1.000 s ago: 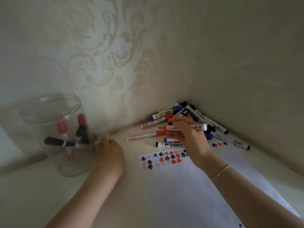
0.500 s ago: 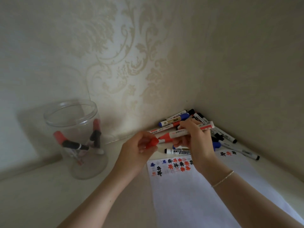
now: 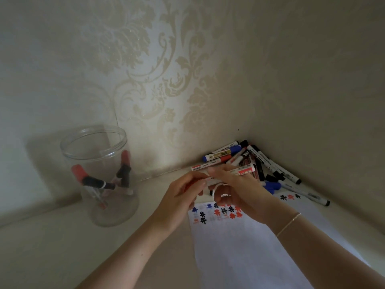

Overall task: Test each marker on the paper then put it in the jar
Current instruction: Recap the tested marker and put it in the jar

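Meeting closer now, both hands (image 3: 210,190) with narrow grip holding the red marker (image 3: 243,171).

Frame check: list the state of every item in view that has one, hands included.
Jar: upright, lid off, several markers inside.
Red marker: held in both hands, cap end hidden.
Left hand: grips the marker's cap end.
Right hand: grips the barrel.
Marker pile: capped, lying in the corner.
Paper: flat, marked near its top edge.

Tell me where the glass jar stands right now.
In the head view, the glass jar stands upright at left near the wall, apart from the left hand and the paper.
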`<state>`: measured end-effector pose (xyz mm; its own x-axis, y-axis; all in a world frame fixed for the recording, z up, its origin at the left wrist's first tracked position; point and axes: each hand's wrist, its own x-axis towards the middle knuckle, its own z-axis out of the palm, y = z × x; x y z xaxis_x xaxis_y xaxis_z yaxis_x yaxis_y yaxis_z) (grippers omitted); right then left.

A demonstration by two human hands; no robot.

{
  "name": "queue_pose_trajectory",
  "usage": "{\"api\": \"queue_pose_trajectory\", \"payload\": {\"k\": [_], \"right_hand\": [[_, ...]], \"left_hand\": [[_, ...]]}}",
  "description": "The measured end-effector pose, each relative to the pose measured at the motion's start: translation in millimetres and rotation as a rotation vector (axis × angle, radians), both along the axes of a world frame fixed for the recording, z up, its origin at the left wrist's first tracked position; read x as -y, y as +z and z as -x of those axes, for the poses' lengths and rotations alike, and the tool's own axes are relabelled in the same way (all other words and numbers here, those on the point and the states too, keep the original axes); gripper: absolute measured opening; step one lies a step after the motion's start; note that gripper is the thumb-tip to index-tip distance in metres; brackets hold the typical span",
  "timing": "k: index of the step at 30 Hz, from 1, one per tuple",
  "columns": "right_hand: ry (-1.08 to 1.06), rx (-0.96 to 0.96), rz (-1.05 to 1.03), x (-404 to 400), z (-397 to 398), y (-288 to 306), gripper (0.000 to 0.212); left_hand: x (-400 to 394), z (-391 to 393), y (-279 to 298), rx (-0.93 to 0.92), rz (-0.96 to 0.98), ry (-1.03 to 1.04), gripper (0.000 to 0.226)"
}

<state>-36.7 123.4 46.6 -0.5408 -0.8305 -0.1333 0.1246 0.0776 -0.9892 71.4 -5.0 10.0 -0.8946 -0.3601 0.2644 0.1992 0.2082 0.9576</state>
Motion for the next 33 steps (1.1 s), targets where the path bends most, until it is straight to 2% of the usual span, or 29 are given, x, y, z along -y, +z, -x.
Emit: {"api": "queue_pose_trajectory", "payload": {"k": [2, 4, 5, 8, 11, 16, 18, 20, 22, 24, 26, 27, 28, 30, 32, 33], "right_hand": [[-0.053, 0.021, -0.023, -2, 7, 5, 0.039], [-0.306, -0.03, 0.009, 0, 15, 11, 0.036], [-0.384, -0.155, -0.022, 1, 15, 14, 0.033], [-0.38, -0.605, -0.133, 15, 3, 12, 0.034], [-0.401, -0.775, -0.105, 22, -9, 17, 0.04], [-0.425, -0.776, -0.019, 27, -22, 38, 0.039], [-0.413, -0.75, 0.061, 30, -30, 51, 0.042], [-0.377, -0.597, 0.161, 35, -32, 65, 0.043], [-0.329, -0.349, 0.273, 44, -30, 76, 0.042], [-0.328, -0.274, 0.306, 61, -26, 77, 0.041], [-0.369, -0.376, 0.199, 83, -20, 67, 0.043], [-0.371, -0.505, 0.082, 92, -16, 57, 0.039], [-0.329, -0.718, -0.092, 99, -10, 43, 0.031], [-0.069, -1.194, -0.55, 105, -4, 9, 0.016], [0.158, -1.442, -0.851, 107, -3, -22, 0.03], [0.192, -1.498, -0.909, 108, -4, -33, 0.034]], "left_hand": [[0, 2, 3, 0.021, -0.108, 0.043, 0.021], [1, 3, 4, 0.038, -0.141, 0.129, 0.024], [0, 3, 4, 0.048, -0.137, 0.169, 0.024], [0, 3, 3, 0.064, -0.126, 0.258, 0.035], [-4, -2, 5, 0.018, -0.107, 0.324, 0.046], [-12, -12, 20, -0.154, -0.015, 0.489, 0.042], [-10, -19, 32, -0.241, 0.037, 0.543, 0.033], [-6, -30, 51, -0.313, 0.183, 0.574, 0.032], [-2, -41, 78, -0.355, 0.387, 0.598, 0.03], [5, -55, 108, -0.396, 0.588, 0.69, 0.025], [18, -73, 137, -0.408, 0.751, 0.808, 0.026], [27, -83, 149, -0.395, 0.802, 0.856, 0.025], [38, -94, 160, -0.369, 0.836, 0.893, 0.024], [58, -114, 174, -0.273, 0.873, 0.945, 0.02], [74, -125, 181, -0.133, 0.921, 0.971, 0.016], [79, -128, 182, -0.055, 0.955, 0.97, 0.015]]}}
